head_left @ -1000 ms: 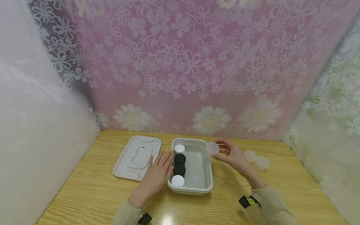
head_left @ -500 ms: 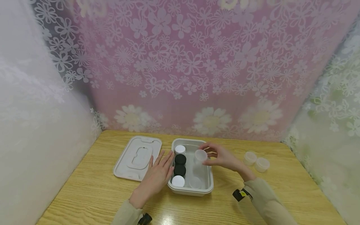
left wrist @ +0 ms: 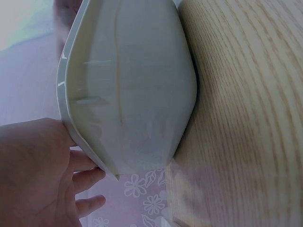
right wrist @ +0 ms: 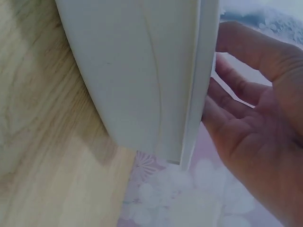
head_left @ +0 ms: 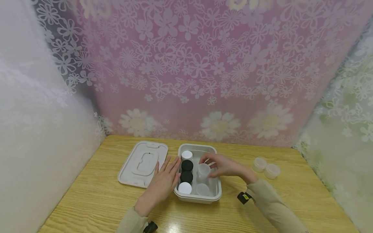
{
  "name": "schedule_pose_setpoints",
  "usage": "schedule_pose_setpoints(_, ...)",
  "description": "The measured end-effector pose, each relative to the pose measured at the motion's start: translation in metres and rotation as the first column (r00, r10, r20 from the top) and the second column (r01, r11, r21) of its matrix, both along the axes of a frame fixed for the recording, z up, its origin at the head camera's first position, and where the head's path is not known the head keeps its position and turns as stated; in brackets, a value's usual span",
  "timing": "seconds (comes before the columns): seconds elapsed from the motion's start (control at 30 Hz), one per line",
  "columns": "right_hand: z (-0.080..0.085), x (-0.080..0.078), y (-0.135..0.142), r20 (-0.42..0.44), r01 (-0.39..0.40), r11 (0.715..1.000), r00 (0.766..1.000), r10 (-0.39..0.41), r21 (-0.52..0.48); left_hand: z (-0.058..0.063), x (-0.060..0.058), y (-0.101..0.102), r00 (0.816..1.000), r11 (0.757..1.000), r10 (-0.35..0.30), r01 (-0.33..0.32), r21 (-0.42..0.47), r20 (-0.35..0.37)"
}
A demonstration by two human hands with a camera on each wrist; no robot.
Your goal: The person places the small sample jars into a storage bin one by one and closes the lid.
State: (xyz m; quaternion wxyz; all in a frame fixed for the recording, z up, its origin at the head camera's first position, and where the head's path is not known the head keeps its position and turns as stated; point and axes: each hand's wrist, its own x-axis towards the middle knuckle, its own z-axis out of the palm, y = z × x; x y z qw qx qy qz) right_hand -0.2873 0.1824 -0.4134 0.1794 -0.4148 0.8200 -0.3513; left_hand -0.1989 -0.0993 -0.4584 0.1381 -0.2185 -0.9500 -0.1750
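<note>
A pale rectangular plastic box point(head_left: 194, 199) stands on the table. My left hand point(head_left: 162, 180) rests on its left rim with the fingers straight; in the left wrist view those fingers point(left wrist: 87, 179) lie along the rim point(left wrist: 64, 94). Over the box's right side reaches my right hand point(head_left: 222, 165), holding a small clear lidded cup point(head_left: 204, 170) by its sides. Another clear cup point(head_left: 202, 189) sits in the near right corner. Along the left wall runs a row of white-lidded jars point(head_left: 185, 187) and black-lidded jars point(head_left: 186, 177). The box wall point(right wrist: 128, 71) hides the held cup from the right wrist view.
A pale flat lid point(head_left: 142, 163) lies on the table point(head_left: 96, 200) left of the box. Two more clear cups point(head_left: 259, 164) stand side by side to the right, beyond my right forearm. A floral curtain point(head_left: 186, 81) hangs behind the table.
My right hand has carried the clear cup from over the right rim leftward and nearer, down into the box behind the near cup. My left hand has stayed on the rim.
</note>
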Motion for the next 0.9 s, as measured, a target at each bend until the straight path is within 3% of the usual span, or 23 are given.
schedule_pose_setpoints(0.4, -0.003, 0.004, -0.025, -0.16, -0.069, 0.966, 0.981, 0.111, 0.247, 0.001, 0.0, 0.001, 1.0, 1.0, 0.009, -0.009, -0.015, 0.007)
schedule_pose_setpoints(0.77, 0.0, 0.012, -0.031, -0.282, 0.002, 0.938, 0.954, 0.102, 0.347, 0.003, 0.001, 0.001, 1.0, 1.0, 0.011, -0.011, -0.009, 0.006)
schedule_pose_setpoints(0.9, 0.002, 0.016, -0.031, -0.29, 0.017, 0.927, 0.952, 0.1, 0.375, 0.003, 0.001, 0.001, 1.0, 1.0, 0.013, -0.013, -0.011, 0.007)
